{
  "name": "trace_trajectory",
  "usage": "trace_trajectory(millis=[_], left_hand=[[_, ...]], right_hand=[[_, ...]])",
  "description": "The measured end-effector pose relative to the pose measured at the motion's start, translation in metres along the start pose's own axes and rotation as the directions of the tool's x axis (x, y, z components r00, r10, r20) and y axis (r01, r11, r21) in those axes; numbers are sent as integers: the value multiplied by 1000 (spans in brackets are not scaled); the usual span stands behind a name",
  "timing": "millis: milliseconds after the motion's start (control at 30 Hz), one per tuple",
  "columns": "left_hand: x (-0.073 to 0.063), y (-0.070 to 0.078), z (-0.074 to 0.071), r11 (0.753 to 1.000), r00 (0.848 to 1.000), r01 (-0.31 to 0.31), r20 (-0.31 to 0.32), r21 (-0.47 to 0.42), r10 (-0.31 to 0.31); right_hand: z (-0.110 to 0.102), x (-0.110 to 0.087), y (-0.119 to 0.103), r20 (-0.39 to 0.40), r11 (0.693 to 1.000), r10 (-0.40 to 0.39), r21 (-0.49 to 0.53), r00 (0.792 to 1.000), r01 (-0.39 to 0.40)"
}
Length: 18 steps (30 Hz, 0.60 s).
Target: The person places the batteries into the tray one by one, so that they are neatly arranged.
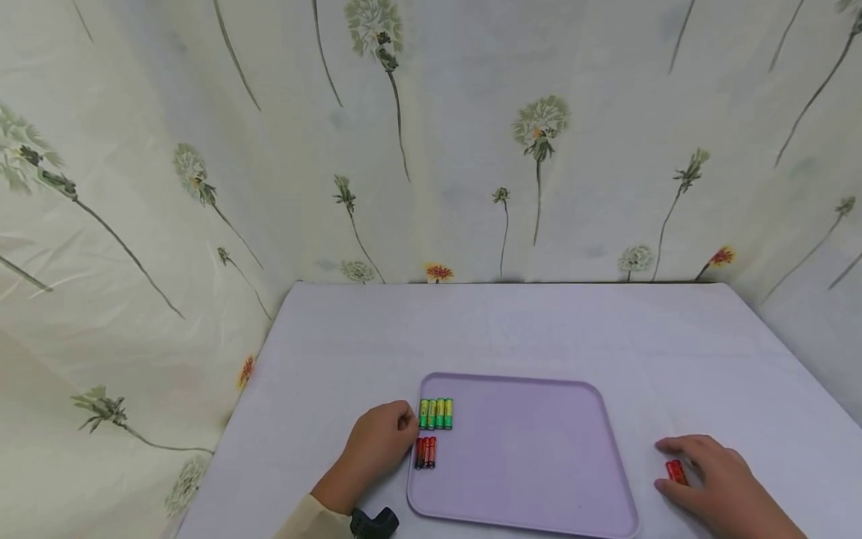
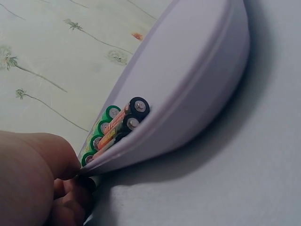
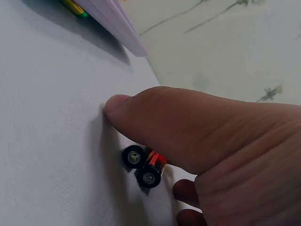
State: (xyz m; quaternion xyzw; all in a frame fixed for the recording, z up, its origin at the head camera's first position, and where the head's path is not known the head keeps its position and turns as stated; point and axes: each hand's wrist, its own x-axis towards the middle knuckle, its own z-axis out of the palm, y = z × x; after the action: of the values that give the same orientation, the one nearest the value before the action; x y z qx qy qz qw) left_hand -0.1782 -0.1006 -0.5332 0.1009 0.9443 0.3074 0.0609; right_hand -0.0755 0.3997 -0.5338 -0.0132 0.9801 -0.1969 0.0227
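A lilac tray (image 1: 512, 449) carries a row of several green-and-yellow batteries (image 1: 436, 413) near its left edge. Closer to me, three red-and-black batteries (image 1: 426, 453) lie side by side. My left hand (image 1: 380, 438) pinches the tray's left rim, thumb on top and fingers below in the left wrist view. Right of the tray, two red batteries (image 1: 676, 471) lie together on the table, their black ends (image 3: 148, 178) showing in the right wrist view. My right hand (image 1: 720, 479) is around them, thumb and forefinger spread apart on either side.
A white cloth covers the table (image 1: 512, 322), with flower-patterned fabric (image 1: 458, 150) hanging behind and at both sides. A yellow-and-green cylinder (image 3: 75, 8) shows by the tray edge in the right wrist view. A black device (image 1: 374, 522) sits at my left wrist.
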Motion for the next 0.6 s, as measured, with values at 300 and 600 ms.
trace_trajectory(millis=[300,600], left_hand=[[-1,0,0,1000,1000,-19,-11,-2,19],[-2,0,-2,1000,1000,-14,-4,-14,14]], right_hand=[[-7,-4,7,123,998,53,10,991,-55],[-11,-3,9,213,996,82,7,974,-86]])
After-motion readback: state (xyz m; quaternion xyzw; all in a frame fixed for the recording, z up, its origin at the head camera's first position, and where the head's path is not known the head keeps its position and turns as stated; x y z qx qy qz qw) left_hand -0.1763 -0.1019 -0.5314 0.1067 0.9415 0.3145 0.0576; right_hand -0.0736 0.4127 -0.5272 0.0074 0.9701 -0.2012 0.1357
